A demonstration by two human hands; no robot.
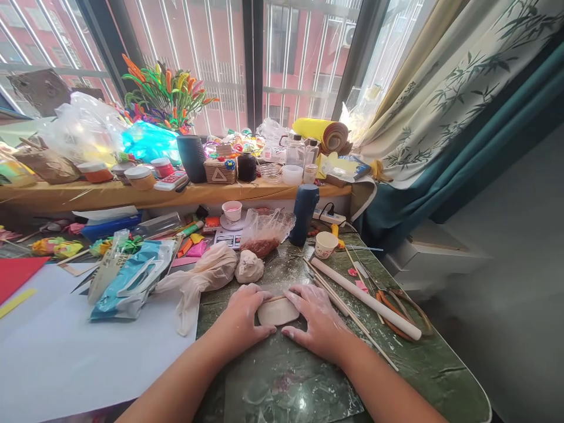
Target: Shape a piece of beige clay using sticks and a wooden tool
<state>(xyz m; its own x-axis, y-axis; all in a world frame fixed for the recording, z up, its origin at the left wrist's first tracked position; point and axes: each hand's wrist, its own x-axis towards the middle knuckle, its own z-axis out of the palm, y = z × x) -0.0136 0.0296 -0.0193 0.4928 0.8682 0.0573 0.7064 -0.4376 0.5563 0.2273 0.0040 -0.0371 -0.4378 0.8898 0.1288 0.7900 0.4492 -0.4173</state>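
Note:
A flat, rounded slab of pale clay [278, 314] lies on a clear sheet [264, 385] in front of me. Across its far part runs what looks like a thin wooden stick [275, 299]. My left hand [242, 314] has its fingers over the left end of this stick, the thumb stretched toward me beside the slab. Over the right end are the fingers of my right hand [319, 320], its thumb pointing inward. White residue coats both hands. Just beyond them sits a lump of pale clay [249, 267], next to a crumpled plastic bag [215, 264].
A white rolling pin [368, 299], thin wooden sticks [352, 320] and orange-handled scissors [394, 314] lie to the right. Behind stand a paper cup [326, 244] and a dark blue bottle [304, 215]. White paper [88, 358] and a blue packet [132, 279] are at left.

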